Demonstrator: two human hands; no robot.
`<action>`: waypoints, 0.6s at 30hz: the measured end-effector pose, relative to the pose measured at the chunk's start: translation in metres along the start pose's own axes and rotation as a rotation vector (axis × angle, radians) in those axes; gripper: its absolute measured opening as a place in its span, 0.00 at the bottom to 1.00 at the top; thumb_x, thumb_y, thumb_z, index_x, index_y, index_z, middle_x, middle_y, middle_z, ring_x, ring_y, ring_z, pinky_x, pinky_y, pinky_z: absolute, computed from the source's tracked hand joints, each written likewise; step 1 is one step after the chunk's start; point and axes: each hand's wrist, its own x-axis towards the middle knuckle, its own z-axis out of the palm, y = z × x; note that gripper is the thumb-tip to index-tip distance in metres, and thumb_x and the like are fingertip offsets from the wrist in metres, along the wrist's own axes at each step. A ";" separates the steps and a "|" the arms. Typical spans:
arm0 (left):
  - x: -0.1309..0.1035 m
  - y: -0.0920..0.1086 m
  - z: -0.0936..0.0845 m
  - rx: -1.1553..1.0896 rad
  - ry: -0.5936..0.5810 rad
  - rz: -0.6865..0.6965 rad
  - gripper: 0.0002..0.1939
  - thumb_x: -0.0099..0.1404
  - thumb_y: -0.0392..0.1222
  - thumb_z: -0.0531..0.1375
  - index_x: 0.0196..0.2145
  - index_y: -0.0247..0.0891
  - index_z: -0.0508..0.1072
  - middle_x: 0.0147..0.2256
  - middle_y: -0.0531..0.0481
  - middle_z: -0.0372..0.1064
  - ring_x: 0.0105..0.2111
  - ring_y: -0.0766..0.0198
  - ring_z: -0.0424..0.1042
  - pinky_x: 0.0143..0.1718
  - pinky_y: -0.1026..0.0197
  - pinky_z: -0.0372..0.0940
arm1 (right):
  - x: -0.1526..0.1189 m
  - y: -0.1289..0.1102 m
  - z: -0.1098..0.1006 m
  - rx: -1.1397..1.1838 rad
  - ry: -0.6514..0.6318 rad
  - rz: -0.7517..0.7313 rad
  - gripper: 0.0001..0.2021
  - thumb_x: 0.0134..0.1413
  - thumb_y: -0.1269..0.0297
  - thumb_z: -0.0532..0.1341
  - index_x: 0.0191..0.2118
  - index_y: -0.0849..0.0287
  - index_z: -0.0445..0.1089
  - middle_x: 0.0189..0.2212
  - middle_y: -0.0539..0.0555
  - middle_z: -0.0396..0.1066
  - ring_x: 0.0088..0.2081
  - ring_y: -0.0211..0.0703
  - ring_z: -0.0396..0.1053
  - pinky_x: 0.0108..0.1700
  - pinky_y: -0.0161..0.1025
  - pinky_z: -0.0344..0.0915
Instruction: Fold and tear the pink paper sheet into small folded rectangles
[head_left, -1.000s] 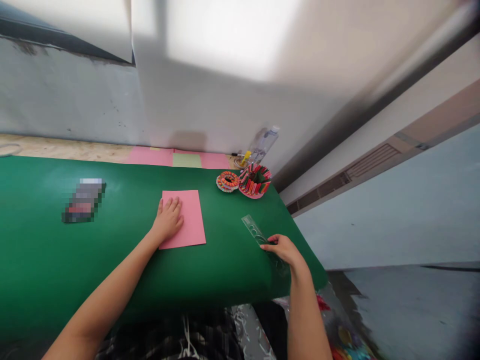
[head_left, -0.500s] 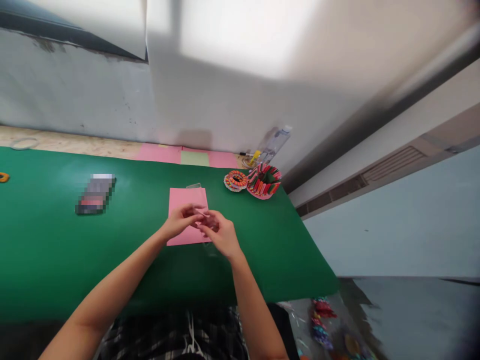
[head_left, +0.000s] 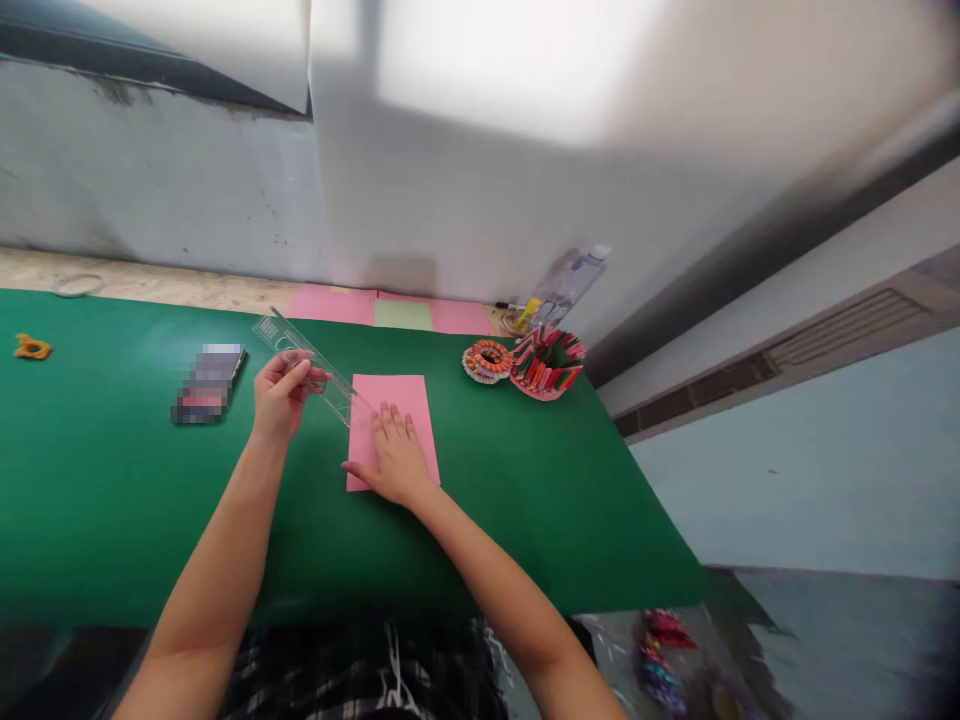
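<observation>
Spanning the room at twelve o'clock, taking the pink sheet as the dial's centre, is a pale wall (head_left: 480,200) with a broad bright patch of light high up and scuffed grey plaster toward eleven. A smooth green tabletop (head_left: 540,490) spreads below it, its right edge slanting from two o'clock down to four. Between two and three, beyond that edge, runs a pale panel with a slotted grille (head_left: 885,320). A strip of bare wood board (head_left: 165,285) lines the wall side of the table, with pink and pale green papers (head_left: 405,314) lying along it at twelve. Off the table, between four and five, sits a clear plastic bag (head_left: 656,660) with coloured bits showing.

The pink sheet (head_left: 405,388) itself lies flat on the green. The right hand (head_left: 397,460) rests on it, fingers spread, gripping nothing. At ten o'clock, the left hand (head_left: 281,390) has thumb and fingers pinched on a clear ruler (head_left: 341,400), which slants toward four, its lower end over the sheet; I cannot tell whether they touch. A clear bottle (head_left: 574,285) leans near two, just behind a basket of folded paper (head_left: 549,378). A blurred-out phone-like object (head_left: 210,385) lies between nine and ten. Smaller still are a paper ring (head_left: 475,365) touching the basket or just beside it, and an orange-yellow object (head_left: 31,347) far out past nine.
</observation>
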 end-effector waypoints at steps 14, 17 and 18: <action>-0.001 -0.001 0.000 -0.047 -0.077 -0.089 0.18 0.48 0.40 0.67 0.38 0.34 0.73 0.20 0.53 0.71 0.22 0.65 0.74 0.23 0.67 0.68 | 0.004 0.009 0.008 0.348 0.062 0.029 0.26 0.64 0.53 0.45 0.60 0.61 0.59 0.66 0.61 0.41 0.67 0.50 0.39 0.65 0.55 0.40; 0.001 -0.006 -0.001 0.042 -0.095 -0.152 0.30 0.48 0.40 0.67 0.50 0.34 0.67 0.22 0.55 0.71 0.21 0.66 0.73 0.24 0.65 0.69 | 0.000 0.015 0.000 0.769 0.204 0.096 0.28 0.61 0.48 0.47 0.60 0.59 0.59 0.66 0.58 0.44 0.66 0.46 0.42 0.65 0.50 0.43; 0.001 -0.010 -0.001 0.095 -0.103 -0.175 0.35 0.48 0.40 0.66 0.54 0.34 0.62 0.22 0.55 0.71 0.21 0.65 0.73 0.24 0.65 0.68 | -0.001 0.017 -0.002 0.923 0.272 0.134 0.29 0.60 0.46 0.48 0.60 0.59 0.59 0.64 0.58 0.49 0.65 0.46 0.45 0.65 0.49 0.44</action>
